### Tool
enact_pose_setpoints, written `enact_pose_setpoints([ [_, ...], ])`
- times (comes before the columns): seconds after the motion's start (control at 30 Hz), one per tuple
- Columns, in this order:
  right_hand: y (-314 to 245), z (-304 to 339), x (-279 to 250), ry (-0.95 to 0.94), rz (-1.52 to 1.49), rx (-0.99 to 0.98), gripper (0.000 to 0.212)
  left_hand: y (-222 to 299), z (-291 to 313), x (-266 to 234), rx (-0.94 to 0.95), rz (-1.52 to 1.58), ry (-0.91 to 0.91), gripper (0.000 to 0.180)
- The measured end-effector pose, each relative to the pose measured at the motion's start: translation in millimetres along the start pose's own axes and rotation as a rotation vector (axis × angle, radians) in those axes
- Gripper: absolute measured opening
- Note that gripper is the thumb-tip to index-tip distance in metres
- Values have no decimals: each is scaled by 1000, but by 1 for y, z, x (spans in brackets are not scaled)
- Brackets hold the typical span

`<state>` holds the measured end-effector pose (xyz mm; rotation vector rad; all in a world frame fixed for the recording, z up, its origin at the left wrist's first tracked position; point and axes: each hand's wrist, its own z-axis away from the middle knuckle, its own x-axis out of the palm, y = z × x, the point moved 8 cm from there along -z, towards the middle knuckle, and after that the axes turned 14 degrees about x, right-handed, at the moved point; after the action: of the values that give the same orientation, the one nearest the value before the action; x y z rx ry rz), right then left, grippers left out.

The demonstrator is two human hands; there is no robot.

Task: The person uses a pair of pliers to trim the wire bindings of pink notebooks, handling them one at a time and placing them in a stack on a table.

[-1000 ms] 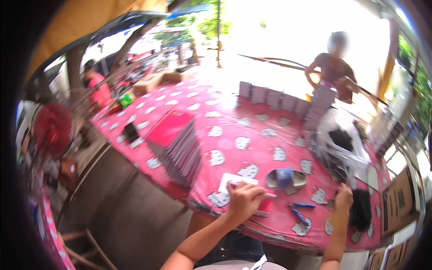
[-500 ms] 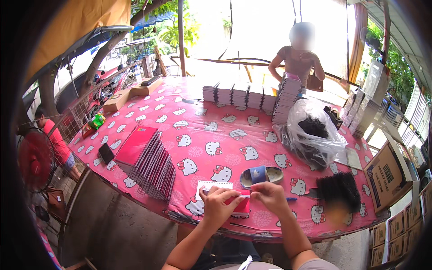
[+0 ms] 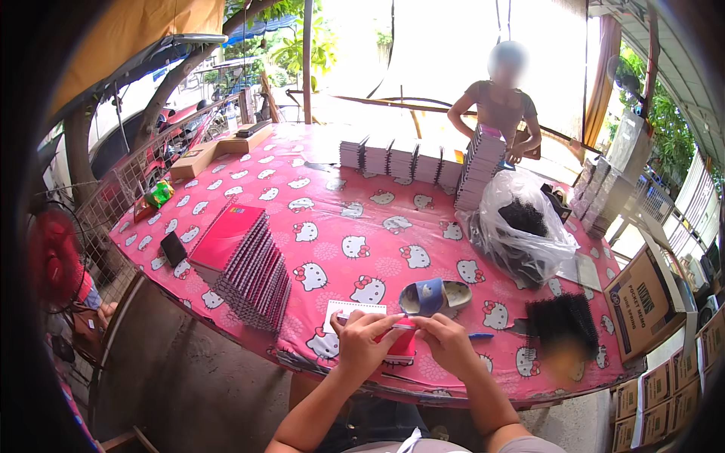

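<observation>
Near the table's front edge, my left hand (image 3: 360, 344) is closed on a small notebook with a red cover (image 3: 402, 346), its thumb along the upper edge. White pages with a row of punched holes (image 3: 362, 307) show beyond the left fingers. My right hand (image 3: 448, 342) pinches at the right end of that edge, close to the left thumb. Whatever lies between its fingertips is too small to make out. Just beyond the hands is a pair of blue-and-grey slippers (image 3: 434, 296). A blue pen (image 3: 480, 336) lies right of the right hand.
Spiral notebooks with red covers (image 3: 240, 264) are piled on the left, beside a dark phone (image 3: 173, 248). Black spiral coils (image 3: 563, 326) lie at right, below a clear plastic bag (image 3: 521, 226) of more coils. White-paged stacks (image 3: 404, 160) line the far side, where another person (image 3: 502, 106) stands.
My right hand has lowered slightly and moved in against the notebook's edge, nearer the left thumb. The person across the table has brought a hand down toward the tabletop.
</observation>
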<state>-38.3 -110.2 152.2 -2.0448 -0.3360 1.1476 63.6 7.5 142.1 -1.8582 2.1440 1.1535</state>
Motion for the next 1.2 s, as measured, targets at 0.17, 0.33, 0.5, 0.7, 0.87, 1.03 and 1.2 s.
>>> enact_pose_setpoints([
  [0.17,-5,-1,3,66,136,-4,19,-4,3,2,41,-19,-42,11],
  [0.33,-17,-2,0,142,110,-21,12,-4,4,2,47,-13,-58,13],
  [0.5,-14,-6,4,128,114,-2,16,-4,5,3,50,-20,-43,13],
  [0.7,-12,-8,7,72,82,95,18,-4,3,1,17,-32,-59,14],
  [0.87,-22,-5,6,153,184,-34,14,-7,4,2,-20,-19,-23,16],
  [1.03,-24,-9,15,121,294,-61,9,-6,6,-2,-8,-42,-62,15],
  [1.2,62,-73,-51,-2,370,-10,26,-1,6,-8,55,-37,-42,16],
])
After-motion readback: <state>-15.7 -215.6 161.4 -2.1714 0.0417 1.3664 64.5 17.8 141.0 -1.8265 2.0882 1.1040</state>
